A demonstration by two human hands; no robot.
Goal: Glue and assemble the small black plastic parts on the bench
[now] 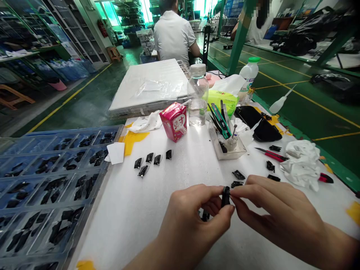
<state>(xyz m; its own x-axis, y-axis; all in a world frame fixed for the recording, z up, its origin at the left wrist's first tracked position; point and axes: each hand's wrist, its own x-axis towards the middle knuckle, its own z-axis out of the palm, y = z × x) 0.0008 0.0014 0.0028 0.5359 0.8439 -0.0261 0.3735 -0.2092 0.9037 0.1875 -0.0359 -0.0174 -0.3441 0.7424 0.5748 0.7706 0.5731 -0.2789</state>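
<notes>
A small black part [225,196] is pinched between the thumb and forefinger of my left hand [194,217], above the white tabletop. My right hand [270,210] meets it from the right, thumb and forefinger pressed together at its upper edge; anything tiny between those fingertips is hidden. Another black piece [205,215] shows beneath my left fingers, partly covered. Just beyond my hands lie more black parts [238,174]. Several black pieces with clear film [158,159] are grouped on the left of the white table [118,210].
Divided trays [45,172] of black parts fill the left side. Farther back stand a red box [174,122], a clear bottle [197,93] and a tool bin [227,150]. A cutter [271,154] and white cloth [300,161] lie right. A person [174,35] sits beyond.
</notes>
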